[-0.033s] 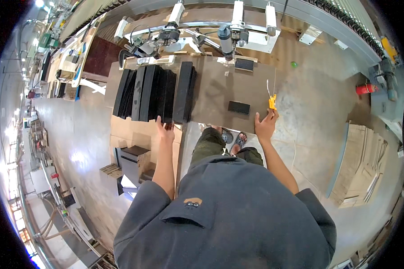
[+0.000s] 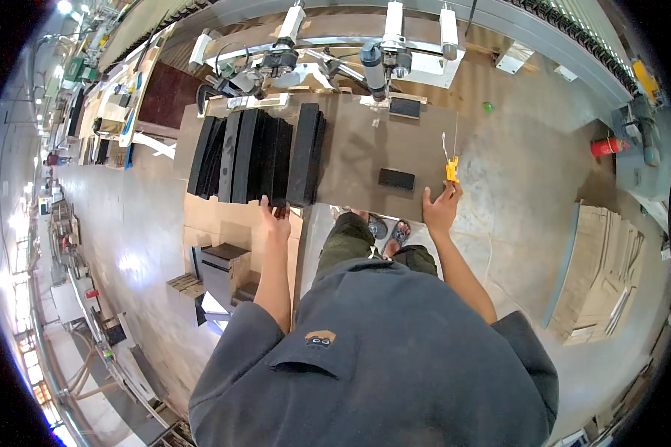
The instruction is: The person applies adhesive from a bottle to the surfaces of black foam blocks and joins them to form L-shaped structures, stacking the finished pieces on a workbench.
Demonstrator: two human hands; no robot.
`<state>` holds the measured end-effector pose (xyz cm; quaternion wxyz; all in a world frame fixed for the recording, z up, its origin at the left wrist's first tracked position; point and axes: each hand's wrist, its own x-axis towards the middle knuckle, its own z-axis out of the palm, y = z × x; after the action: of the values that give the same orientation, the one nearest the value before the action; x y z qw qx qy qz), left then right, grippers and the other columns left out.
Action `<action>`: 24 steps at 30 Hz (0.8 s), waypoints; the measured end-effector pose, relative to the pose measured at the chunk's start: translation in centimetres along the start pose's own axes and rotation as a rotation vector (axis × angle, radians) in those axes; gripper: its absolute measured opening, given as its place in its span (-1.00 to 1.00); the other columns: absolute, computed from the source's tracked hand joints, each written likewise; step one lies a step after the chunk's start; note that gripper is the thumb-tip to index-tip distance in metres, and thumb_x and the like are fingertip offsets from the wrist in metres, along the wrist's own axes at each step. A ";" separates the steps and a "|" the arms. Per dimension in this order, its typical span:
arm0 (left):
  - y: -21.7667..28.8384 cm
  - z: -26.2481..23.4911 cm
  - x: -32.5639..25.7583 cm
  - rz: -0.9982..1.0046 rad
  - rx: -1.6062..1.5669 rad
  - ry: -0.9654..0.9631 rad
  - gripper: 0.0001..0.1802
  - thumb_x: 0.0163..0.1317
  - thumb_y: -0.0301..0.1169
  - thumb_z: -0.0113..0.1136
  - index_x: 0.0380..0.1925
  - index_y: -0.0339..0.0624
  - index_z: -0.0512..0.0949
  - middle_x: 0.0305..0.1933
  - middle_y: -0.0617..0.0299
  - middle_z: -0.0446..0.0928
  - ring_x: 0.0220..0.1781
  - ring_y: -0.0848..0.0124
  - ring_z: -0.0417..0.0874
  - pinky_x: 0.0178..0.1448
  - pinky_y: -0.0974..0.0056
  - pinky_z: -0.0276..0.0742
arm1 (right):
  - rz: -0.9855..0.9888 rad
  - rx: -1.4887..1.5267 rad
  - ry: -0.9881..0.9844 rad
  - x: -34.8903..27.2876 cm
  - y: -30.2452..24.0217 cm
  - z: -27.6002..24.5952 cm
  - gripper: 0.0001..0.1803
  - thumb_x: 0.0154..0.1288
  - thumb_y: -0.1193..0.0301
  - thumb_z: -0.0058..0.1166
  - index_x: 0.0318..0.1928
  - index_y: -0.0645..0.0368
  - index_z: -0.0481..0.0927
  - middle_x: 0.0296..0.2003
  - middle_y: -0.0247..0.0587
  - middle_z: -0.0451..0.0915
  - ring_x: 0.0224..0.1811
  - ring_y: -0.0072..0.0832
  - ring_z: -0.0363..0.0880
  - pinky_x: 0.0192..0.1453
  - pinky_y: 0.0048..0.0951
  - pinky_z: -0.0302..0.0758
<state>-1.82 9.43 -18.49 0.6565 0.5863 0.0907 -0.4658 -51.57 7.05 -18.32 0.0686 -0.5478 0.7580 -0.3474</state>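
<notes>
I stand at a brown worktable [image 2: 365,145]. My left hand [image 2: 274,217] reaches to the table's near edge, and its spread fingers touch the near end of a row of long black panels [image 2: 257,153] standing on edge. My right hand [image 2: 440,210] is at the table's near right corner, fingers pinched on a yellow-handled tool [image 2: 452,170] whose thin blade points away from me. A small black block [image 2: 397,179] lies flat on the table just left of that hand. A second black block [image 2: 404,106] lies at the far edge.
A white and metal machine [image 2: 328,52] runs along the far side of the table. Cardboard boxes [image 2: 224,264] sit on the floor at my left. Stacked cardboard sheets [image 2: 611,276] lie at the right, with a red fire extinguisher [image 2: 608,147] beyond them.
</notes>
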 end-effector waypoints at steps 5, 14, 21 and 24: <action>-1.7 -1.1 -1.6 -0.005 0.055 -0.014 -0.27 0.36 0.16 0.59 0.18 -0.18 0.54 -0.02 0.13 0.55 0.01 0.23 0.63 0.25 0.10 0.67 | -0.002 -0.044 -0.003 0.1 -0.1 -0.1 -0.32 0.43 0.15 0.44 0.38 0.24 0.48 0.43 0.18 0.41 0.47 0.20 0.52 0.45 0.08 0.60; 1.8 -1.7 -3.2 0.210 0.736 0.015 -0.28 0.49 0.21 0.46 0.15 -0.29 0.61 -0.02 0.17 0.62 -0.04 0.22 0.66 0.15 0.03 0.66 | -0.014 -0.048 -0.032 -0.2 -0.2 0.2 -0.27 0.46 0.12 0.41 0.42 0.28 0.43 0.46 0.22 0.38 0.50 0.24 0.49 0.47 0.12 0.58; 5.6 7.1 -12.0 1.252 1.497 -0.039 -0.62 0.60 -0.25 0.31 0.29 -0.17 0.64 0.24 0.00 0.65 0.26 -0.05 0.66 0.35 -0.11 0.60 | 0.022 -0.043 -0.023 -0.1 0.0 -0.4 -0.30 0.41 0.17 0.45 0.40 0.21 0.46 0.45 0.16 0.38 0.48 0.19 0.50 0.45 0.08 0.60; 7.0 11.2 -9.8 1.258 1.644 -0.124 -0.53 0.58 -0.37 0.29 0.42 -0.17 0.56 0.41 -0.06 0.60 0.40 -0.11 0.62 0.48 -0.13 0.55 | 0.004 -0.027 -0.024 -0.2 0.2 0.0 -0.31 0.42 0.17 0.44 0.40 0.21 0.46 0.43 0.15 0.38 0.46 0.18 0.52 0.45 0.09 0.59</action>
<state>-6.96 3.99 -3.85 0.1820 0.7696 -0.6119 0.0138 -51.69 7.22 -18.51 0.0712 -0.5514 0.7627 -0.3304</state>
